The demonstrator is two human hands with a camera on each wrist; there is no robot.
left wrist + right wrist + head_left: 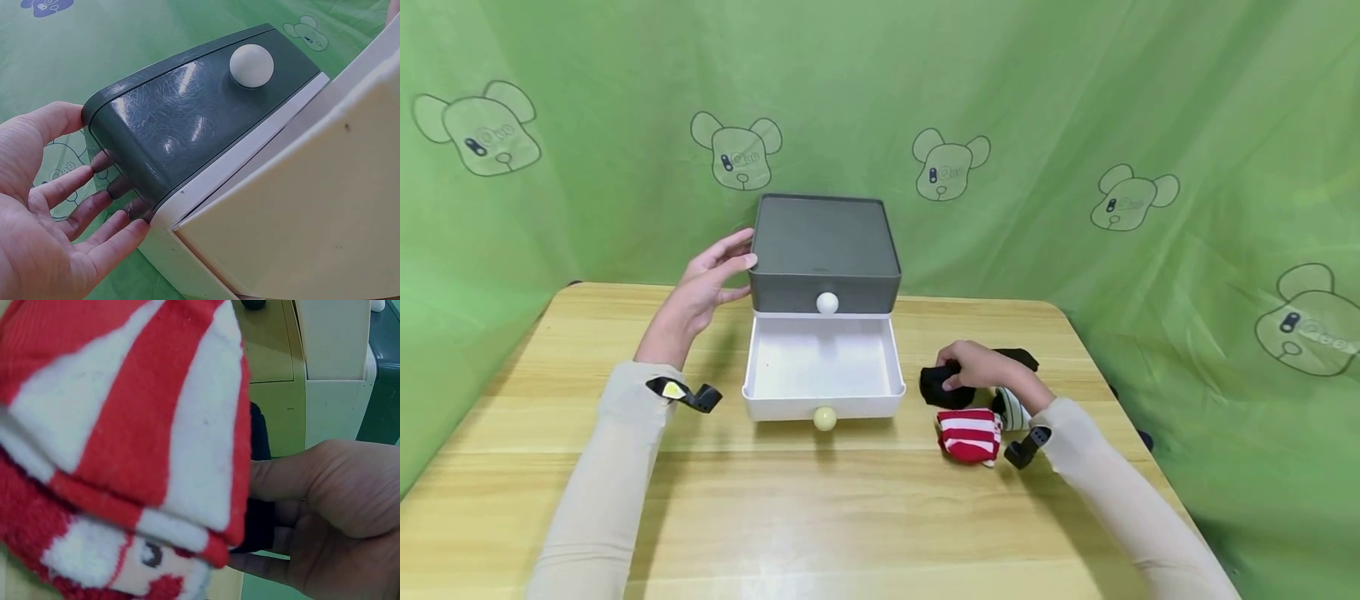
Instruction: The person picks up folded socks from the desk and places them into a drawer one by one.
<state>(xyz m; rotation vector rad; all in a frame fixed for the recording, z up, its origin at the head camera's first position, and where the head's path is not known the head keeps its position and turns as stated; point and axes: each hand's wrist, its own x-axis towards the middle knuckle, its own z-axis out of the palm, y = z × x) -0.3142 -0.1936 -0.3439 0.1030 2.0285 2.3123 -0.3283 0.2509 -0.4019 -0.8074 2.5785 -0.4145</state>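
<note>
A small two-tier drawer box (823, 237) has a dark grey top tier with a white knob and a white lower drawer (820, 407), pulled out. My left hand (703, 287) touches the box's left side with its fingers extended; in the left wrist view the fingertips meet the grey wall. To the right of the box, my right hand (977, 367) pinches a rolled black sock (946, 387) between thumb and fingers. A red-and-white striped sock bundle (970, 435) lies just in front of it and hides much of the black sock in the right wrist view.
Behind my right hand lies another black bundle (1018, 358), and a striped white-and-dark one (1013, 410) sits beside the red one, partly under the wrist. A green curtain (1037, 75) with bear-head drawings hangs behind the wooden table (820, 525).
</note>
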